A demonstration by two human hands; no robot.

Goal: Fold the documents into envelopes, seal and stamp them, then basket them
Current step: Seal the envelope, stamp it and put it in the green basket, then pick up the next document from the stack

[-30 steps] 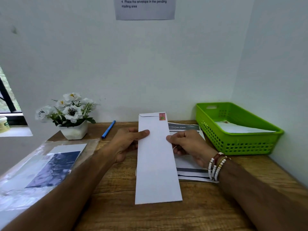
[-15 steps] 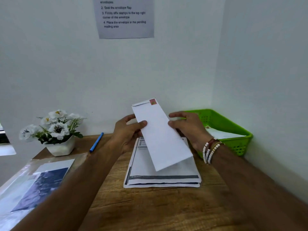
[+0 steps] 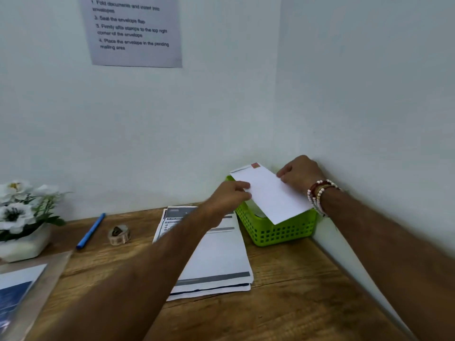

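Observation:
A long white envelope [image 3: 269,193] with a red stamp [image 3: 255,165] at its far corner hangs tilted over the green basket [image 3: 278,231] in the desk's right corner. My left hand [image 3: 230,194] grips its left edge and my right hand [image 3: 300,173], with bead bracelets at the wrist, grips its right edge. The envelope hides most of the basket's inside. A stack of printed documents [image 3: 216,257] lies on the desk to the left of the basket, partly under my left forearm.
A roll of stamps [image 3: 119,234] and a blue pen [image 3: 90,231] lie left of the documents. A white flower pot [image 3: 23,242] stands at the far left, with a plastic sleeve of papers [image 3: 22,289] before it. The wall bears an instruction sheet [image 3: 134,30].
Both hands have lifted the envelope off the desk and carried it right, from above the documents to over the green basket. The view has swung right and up.

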